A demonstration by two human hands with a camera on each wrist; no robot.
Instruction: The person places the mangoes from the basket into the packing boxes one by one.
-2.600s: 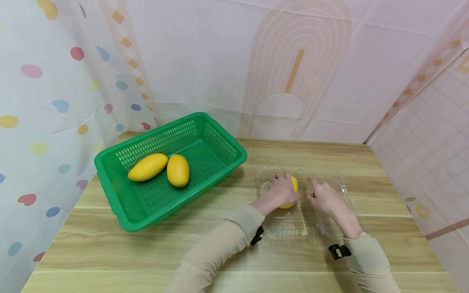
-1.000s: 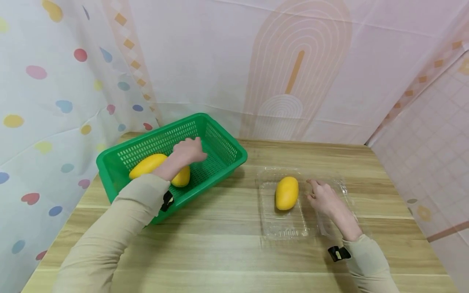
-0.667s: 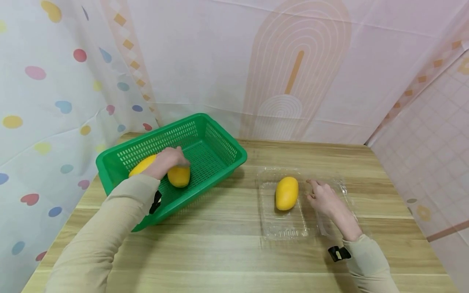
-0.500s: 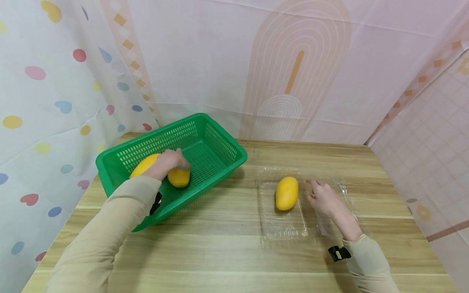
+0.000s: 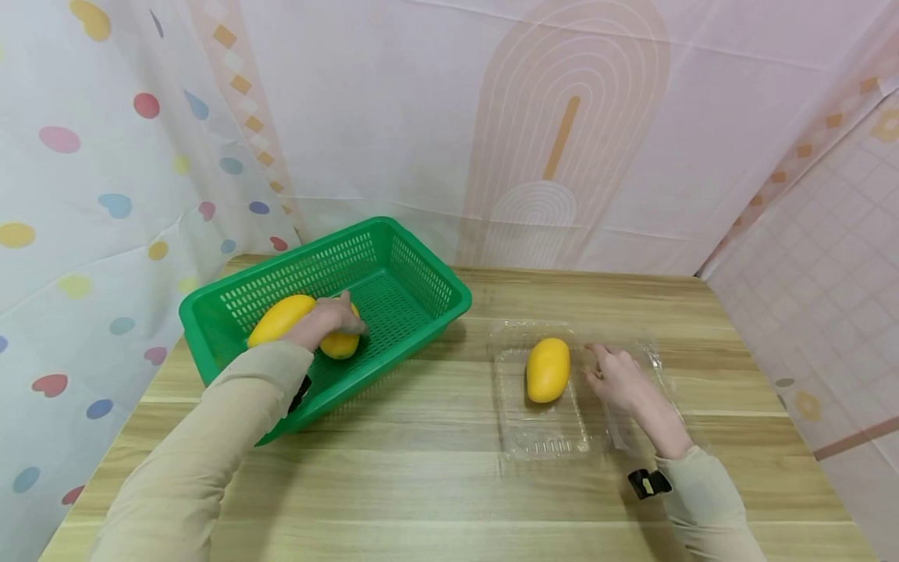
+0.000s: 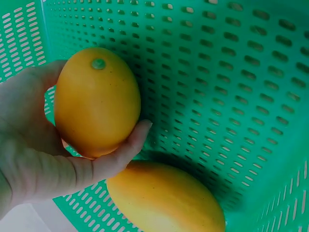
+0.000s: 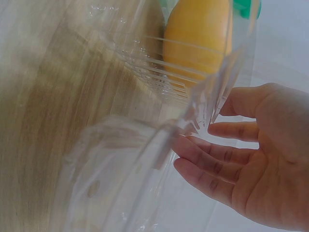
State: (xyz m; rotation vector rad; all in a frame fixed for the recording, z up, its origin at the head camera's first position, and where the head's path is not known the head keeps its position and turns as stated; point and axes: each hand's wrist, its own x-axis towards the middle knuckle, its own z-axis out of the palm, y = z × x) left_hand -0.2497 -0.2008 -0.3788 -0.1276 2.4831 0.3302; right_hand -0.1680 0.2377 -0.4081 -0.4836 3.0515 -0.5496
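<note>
My left hand (image 5: 325, 318) grips a yellow mango (image 6: 99, 106) inside the green basket (image 5: 400, 355); the left wrist view shows fingers and thumb around its sides, its small green stem spot facing up. A second mango (image 5: 281, 318) lies beside it, partly behind my hand in the head view. On the right, a clear plastic clamshell box (image 5: 544, 449) lies opened on the table, with a third mango (image 5: 548, 370) in its left half. My right hand (image 5: 621, 380) is at the box's middle edge, thumb and index finger around the thin plastic (image 7: 193, 121).
The basket stands at the back left of the wooden table (image 5: 421, 484), its walls slotted. Printed cloth curtains (image 5: 393, 117) rise behind and to both sides. Bare wood lies between basket and box.
My left hand let go of the mango in the box, moved left to the basket and took hold of another mango, which now tilts slightly. My right hand stays at the box.
</note>
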